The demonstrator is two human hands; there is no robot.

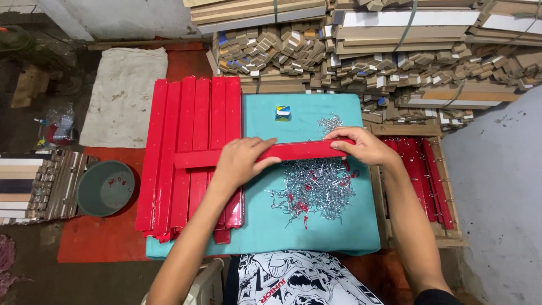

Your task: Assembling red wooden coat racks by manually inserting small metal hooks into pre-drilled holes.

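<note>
Head view looks straight down on a teal cloth (339,226) covering a small work surface. Both hands hold one red strip (299,151) that lies crosswise, its long axis running left to right, parallel to the near edge. The left hand (244,161) rests over the strip near its middle, fingers curled together over the top face and thumb at the near side, pressing rather than pinching as far as can be seen. The right hand (361,146) has its fingers clamped on the strip's right end, close to the right edge of the cloth. The strip's left end runs on past the left hand and lies across a stack of red strips (192,152) set lengthwise along the left edge, at right angles to it.

Just below the held strip, toward the near right of the cloth, sits a heap of small metal hooks (316,186); the right hand is the nearer one to it. A small blue and yellow box (283,113) stands near the far edge. Beyond the right edge a wooden crate (418,181) holds more red strips. A grey bucket (105,187) stands on the floor off the left edge.
</note>
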